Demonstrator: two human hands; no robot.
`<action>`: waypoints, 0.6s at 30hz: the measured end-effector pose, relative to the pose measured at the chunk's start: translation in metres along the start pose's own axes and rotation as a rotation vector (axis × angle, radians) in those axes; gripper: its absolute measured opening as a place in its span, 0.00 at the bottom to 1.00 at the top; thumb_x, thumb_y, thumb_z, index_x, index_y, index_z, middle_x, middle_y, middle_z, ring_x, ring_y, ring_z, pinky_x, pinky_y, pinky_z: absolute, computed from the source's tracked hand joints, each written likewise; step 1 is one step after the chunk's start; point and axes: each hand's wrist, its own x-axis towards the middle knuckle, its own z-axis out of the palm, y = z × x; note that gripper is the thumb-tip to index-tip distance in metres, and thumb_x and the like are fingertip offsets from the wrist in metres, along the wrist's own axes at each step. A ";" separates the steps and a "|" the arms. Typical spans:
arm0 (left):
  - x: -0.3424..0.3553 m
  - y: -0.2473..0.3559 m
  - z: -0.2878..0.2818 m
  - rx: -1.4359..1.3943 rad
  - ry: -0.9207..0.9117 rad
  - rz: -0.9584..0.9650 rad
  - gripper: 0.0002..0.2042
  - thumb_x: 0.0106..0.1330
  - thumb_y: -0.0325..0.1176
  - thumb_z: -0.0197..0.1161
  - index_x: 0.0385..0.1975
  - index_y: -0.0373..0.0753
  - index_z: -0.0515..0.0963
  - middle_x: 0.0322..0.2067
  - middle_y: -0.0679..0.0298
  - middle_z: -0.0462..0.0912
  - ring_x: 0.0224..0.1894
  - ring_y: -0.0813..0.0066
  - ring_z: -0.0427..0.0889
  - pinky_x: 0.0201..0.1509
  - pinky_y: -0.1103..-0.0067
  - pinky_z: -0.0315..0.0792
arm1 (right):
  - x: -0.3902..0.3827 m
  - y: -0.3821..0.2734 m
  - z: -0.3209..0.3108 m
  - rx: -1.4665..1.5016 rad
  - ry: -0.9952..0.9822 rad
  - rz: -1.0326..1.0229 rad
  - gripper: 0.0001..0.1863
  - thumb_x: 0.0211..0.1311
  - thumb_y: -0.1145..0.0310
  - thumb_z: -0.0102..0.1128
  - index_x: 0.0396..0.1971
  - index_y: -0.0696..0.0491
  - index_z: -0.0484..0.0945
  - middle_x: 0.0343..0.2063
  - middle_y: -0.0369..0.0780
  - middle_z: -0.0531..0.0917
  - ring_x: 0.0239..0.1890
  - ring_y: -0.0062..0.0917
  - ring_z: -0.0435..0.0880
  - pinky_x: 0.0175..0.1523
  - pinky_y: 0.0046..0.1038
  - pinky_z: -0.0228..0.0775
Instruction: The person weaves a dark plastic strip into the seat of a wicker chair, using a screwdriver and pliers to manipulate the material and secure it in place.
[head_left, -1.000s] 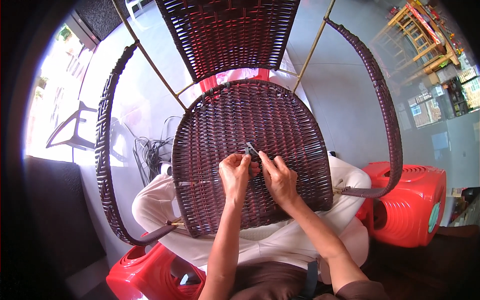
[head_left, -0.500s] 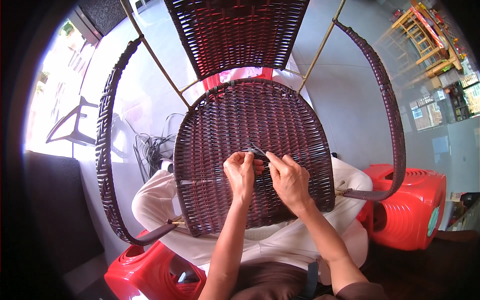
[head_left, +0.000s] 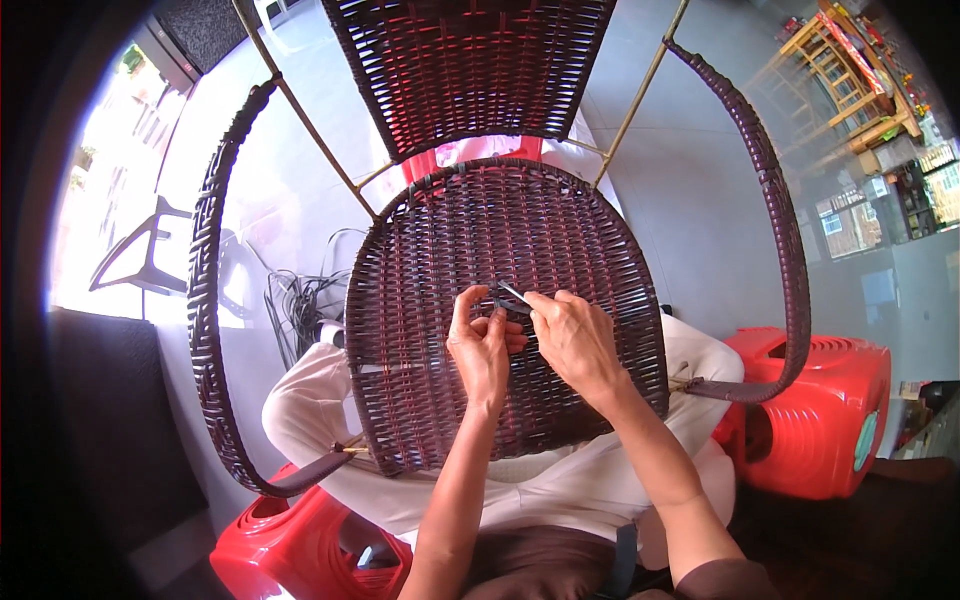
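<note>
A dark brown woven wicker chair (head_left: 440, 285) lies across my lap, its seat facing up under both hands. My left hand (head_left: 482, 348) is just above the middle of the seat, index finger raised, with the thumb closed on a short dark strip (head_left: 515, 307). To its right, my right hand (head_left: 577, 342) pinches a thin, grey, pointed piece (head_left: 511, 291), which looks like a small tool; its exact kind is too small to tell. The tip points toward my left index finger. Both hands are close together but apart.
Curved wrapped armrests (head_left: 205, 300) stand on both sides, joined to the woven backrest (head_left: 470, 70) by thin metal rods. Red plastic stools (head_left: 825, 410) stand at lower right and lower left. A tangle of dark strips (head_left: 295, 305) lies on the floor at left.
My left index finger has lifted away from the thumb. The grey pointed piece in my right hand now shows more plainly, angled toward the left fingers. The chair shifted slightly left in view.
</note>
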 end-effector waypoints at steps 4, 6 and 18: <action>0.000 -0.001 -0.001 0.034 -0.030 -0.021 0.14 0.64 0.24 0.54 0.50 0.36 0.69 0.19 0.60 0.80 0.18 0.79 0.78 0.22 0.84 0.74 | -0.008 0.001 0.008 0.009 0.026 0.010 0.09 0.59 0.71 0.53 0.37 0.54 0.79 0.19 0.42 0.75 0.20 0.36 0.80 0.23 0.34 0.72; -0.001 -0.003 0.000 0.065 -0.034 0.008 0.15 0.64 0.24 0.54 0.51 0.36 0.70 0.18 0.61 0.80 0.18 0.81 0.77 0.22 0.85 0.73 | -0.016 0.005 0.019 0.041 0.139 0.008 0.11 0.58 0.72 0.55 0.41 0.53 0.79 0.19 0.41 0.74 0.18 0.33 0.79 0.20 0.31 0.71; -0.002 0.007 0.007 0.258 0.020 0.037 0.17 0.64 0.19 0.52 0.53 0.36 0.72 0.18 0.65 0.78 0.18 0.86 0.75 0.19 0.85 0.71 | -0.025 0.012 0.041 0.105 0.276 -0.042 0.16 0.56 0.74 0.58 0.47 0.52 0.77 0.20 0.38 0.74 0.16 0.27 0.77 0.18 0.27 0.69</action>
